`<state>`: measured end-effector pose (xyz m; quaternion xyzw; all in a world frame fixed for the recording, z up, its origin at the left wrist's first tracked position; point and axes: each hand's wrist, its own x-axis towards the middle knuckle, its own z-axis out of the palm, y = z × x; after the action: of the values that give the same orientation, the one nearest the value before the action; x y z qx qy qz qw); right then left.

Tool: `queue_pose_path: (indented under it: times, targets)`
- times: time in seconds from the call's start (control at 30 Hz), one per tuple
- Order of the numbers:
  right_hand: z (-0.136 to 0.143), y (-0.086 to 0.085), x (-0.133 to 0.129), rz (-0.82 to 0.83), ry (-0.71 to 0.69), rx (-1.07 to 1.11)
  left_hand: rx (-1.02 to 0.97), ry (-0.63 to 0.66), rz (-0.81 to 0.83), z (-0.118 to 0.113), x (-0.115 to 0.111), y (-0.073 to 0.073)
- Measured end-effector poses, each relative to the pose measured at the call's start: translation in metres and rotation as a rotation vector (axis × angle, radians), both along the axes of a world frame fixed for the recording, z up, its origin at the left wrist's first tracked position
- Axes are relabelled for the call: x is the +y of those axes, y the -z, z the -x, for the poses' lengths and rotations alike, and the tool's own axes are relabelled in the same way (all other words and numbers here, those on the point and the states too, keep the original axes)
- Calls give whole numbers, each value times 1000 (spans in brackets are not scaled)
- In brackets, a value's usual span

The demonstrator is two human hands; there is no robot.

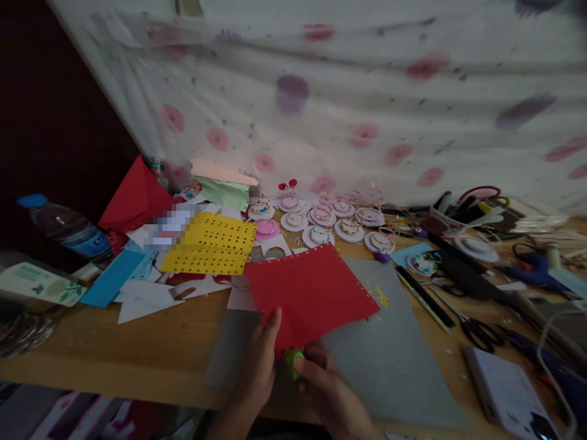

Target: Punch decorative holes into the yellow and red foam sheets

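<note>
A red sheet of paper (312, 287), with small holes along several of its edges, is raised over the grey mat (389, 366). My left hand (259, 360) grips its near left edge, thumb on top. In my right hand (328, 382) is a small green paper punch (294, 365), set against the near corner of the sheet. The thumb presses on the punch; its slot is hidden. Tiny yellow paper bits (381, 296) lie on the mat just right of the sheet.
Left of the mat, a yellow perforated sheet (215, 244) lies among paper scraps beside a bottle (68, 229). Small decorated paper cakes (321, 214) stand in rows at the back. Scissors (472, 324), a long pen-like tool (424, 299) and a pale purple box (509, 391) lie right.
</note>
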<state>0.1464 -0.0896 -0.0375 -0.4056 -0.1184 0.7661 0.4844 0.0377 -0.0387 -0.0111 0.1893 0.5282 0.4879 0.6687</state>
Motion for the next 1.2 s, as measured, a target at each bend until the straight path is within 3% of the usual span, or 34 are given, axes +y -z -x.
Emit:
queue_pose_path:
  times: [0.13, 0.27, 0.5, 0.63, 0.77, 0.93, 1.2]
  targets:
    - [-19, -8, -6, -48, 4, -48, -37, -8, -18, -6, 7, -14]
    - [-59, -5, 2, -68, 154, -119, -55, 36, -73, -14, 14, -28]
    - [-144, 15, 29, -129, 360, -626, 19, 116, -233, -1, 21, -50]
    - [-167, 20, 39, -248, 298, -1031, 104, 79, -223, 24, 23, -45]
    - [-169, 21, 45, -335, 255, -1220, 208, 64, -117, 49, 12, -20]
    - [-171, 21, 48, -268, 266, -1066, 331, 121, 8, 73, -7, 10]
    - [-166, 12, 50, -131, 347, -486, 349, 75, 11, 84, -11, 20]
